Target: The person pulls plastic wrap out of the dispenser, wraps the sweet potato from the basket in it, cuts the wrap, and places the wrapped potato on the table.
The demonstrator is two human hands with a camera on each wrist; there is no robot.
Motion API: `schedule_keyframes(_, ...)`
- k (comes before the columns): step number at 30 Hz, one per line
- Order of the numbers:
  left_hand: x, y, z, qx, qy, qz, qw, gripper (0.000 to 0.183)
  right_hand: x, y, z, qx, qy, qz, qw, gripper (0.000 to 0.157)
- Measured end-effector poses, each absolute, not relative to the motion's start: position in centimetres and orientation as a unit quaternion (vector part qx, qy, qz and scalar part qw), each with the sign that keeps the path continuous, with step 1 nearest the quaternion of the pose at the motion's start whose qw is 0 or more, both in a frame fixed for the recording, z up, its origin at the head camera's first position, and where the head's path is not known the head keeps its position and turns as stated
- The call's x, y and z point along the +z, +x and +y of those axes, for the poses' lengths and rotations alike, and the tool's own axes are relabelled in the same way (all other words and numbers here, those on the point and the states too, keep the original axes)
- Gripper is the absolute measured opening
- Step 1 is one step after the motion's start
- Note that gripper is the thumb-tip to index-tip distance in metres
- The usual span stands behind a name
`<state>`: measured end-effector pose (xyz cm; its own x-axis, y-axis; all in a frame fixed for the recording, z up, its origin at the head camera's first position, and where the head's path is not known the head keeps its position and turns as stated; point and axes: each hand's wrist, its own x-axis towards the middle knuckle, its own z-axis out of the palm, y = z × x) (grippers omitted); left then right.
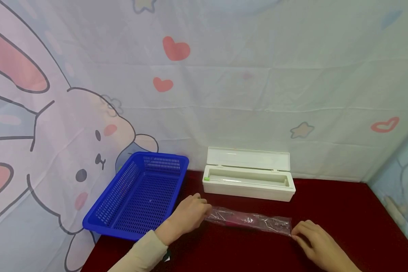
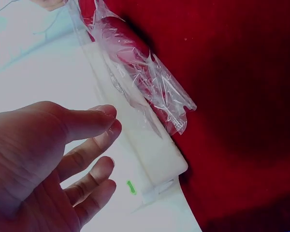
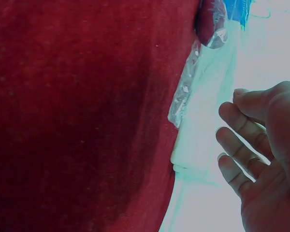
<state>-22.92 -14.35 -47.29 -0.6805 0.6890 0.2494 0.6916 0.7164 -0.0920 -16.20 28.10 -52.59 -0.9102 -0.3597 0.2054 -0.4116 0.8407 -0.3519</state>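
Observation:
On the red cloth lies a clear plastic bag [image 1: 258,222] with a long pinkish-red item [image 2: 128,41] inside; the item's rounded end shows in the left wrist view. My left hand [image 1: 192,213] is at the bag's left end, thumb and forefinger tips together, and nothing shows between them in the left wrist view. At the bag's right corner is my right hand [image 1: 314,241], its fingers loosely bent; a gap separates them from the film in the right wrist view. Behind the bag stands a long white box [image 1: 248,191], lid raised, with a pale roll-like thing inside and a green piece at its left end.
A blue perforated basket [image 1: 136,236] stands at the left, close to my left forearm. A small dark object [image 1: 166,257] lies partly hidden beside my left sleeve. A printed curtain [image 1: 244,90] hangs behind the red-covered table [image 1: 336,200].

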Motion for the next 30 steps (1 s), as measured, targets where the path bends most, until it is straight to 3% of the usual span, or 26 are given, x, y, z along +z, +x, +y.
schedule_keyframes(8,-48.2,-22.6,-14.1,0.0,-0.383,-0.914,0.132,0.011,-53.4,-16.2,28.3,0.19,0.194,-0.962,0.013,0.016)
schedule_keyframes(22,-50.0,-22.7,-13.1,0.025,-0.373,-0.92,0.119,0.013,-54.6,-16.5,27.9,0.169,0.245,-0.95,0.097,0.022)
schedule_keyframes(30,-50.7,-22.6,-12.6,0.054,-0.352,-0.926,0.128,0.015,-54.8,-17.0,27.6,0.168,0.223,-0.958,0.066,0.019)
